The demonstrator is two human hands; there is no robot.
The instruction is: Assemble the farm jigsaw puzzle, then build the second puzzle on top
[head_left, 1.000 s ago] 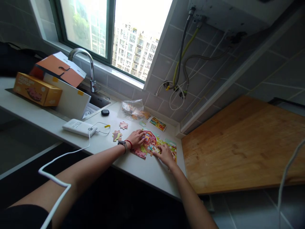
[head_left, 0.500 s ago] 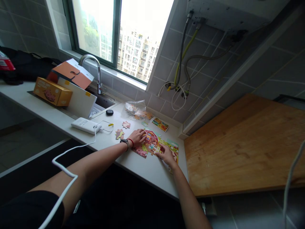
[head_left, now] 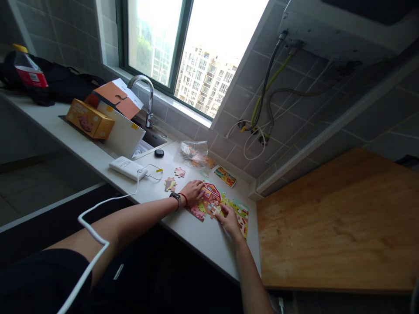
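A partly joined jigsaw puzzle (head_left: pixel 211 192) with a red barn and farm animals lies on the white counter. My left hand (head_left: pixel 194 192) rests on its left part with the fingers stretched out. At the puzzle's lower middle, my right hand (head_left: pixel 230 221) pinches a light-coloured puzzle piece (head_left: pixel 216 209) between thumb and fingers; whether that piece is seated cannot be made out. Left of my left hand lie a brown-and-green loose piece (head_left: pixel 170 184) and a pink one (head_left: pixel 180 172). Behind the puzzle is a small picture card (head_left: pixel 224 176).
A clear bag of pieces (head_left: pixel 194 152) sits near the wall. Further left are a black case (head_left: pixel 159 153), a white power bank (head_left: pixel 128 168) with a cable, a yellow box (head_left: pixel 90 120) and a sink with a faucet (head_left: pixel 149 100). A wooden board (head_left: pixel 337 222) borders the right side.
The view has shifted, so the scene sits further right and a bottle shows more fully at left. Both hands stay at nearly the same places on the puzzle.
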